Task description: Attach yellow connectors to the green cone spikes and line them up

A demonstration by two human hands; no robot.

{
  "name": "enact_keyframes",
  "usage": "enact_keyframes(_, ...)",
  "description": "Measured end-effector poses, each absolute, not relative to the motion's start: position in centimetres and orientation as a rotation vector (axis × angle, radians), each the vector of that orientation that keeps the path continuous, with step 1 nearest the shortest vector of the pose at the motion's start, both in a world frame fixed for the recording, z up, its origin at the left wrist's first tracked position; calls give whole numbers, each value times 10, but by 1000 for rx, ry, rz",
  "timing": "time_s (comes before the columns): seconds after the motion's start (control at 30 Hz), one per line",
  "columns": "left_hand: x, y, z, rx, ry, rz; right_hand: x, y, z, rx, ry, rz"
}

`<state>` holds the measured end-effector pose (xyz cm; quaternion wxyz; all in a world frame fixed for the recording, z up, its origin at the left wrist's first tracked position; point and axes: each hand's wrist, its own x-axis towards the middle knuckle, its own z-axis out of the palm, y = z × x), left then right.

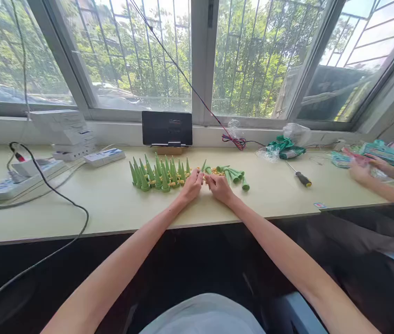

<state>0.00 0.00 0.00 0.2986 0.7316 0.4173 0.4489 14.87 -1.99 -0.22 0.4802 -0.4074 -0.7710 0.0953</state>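
Close together over the table, both of my hands have their fingertips nearly meeting. My left hand (192, 184) is closed on a small green cone (203, 164), whose pointed tip sticks up above the fingers. The fingers of my right hand (218, 186) are pinched right beside it; what they hold is too small to make out. To the left of my hands, several green cones (165, 181) stand upright in rows with small yellow pieces around their lower parts. On the right, loose green cones (235, 174) lie on their sides beside a scatter of yellow pieces (220, 170).
A dark tablet (167, 129) stands against the sill behind the cones. Power strips (19, 181) and a black cable (57, 192) lie at left, near stacked white boxes (61, 130). A screwdriver (303, 179) lies right. A co-worker's hands (360, 172) handle colourful packets at far right.
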Motion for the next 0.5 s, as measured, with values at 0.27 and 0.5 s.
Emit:
enact_keyframes(0.27, 1, 2, -1, 1884, 1155, 1233, 149, -20, -3, -970, -1857, 166)
enact_keyframes(0.5, 1, 1, 1, 1827, 1195, 1300, 148, -19, -6, -945, -1826, 262)
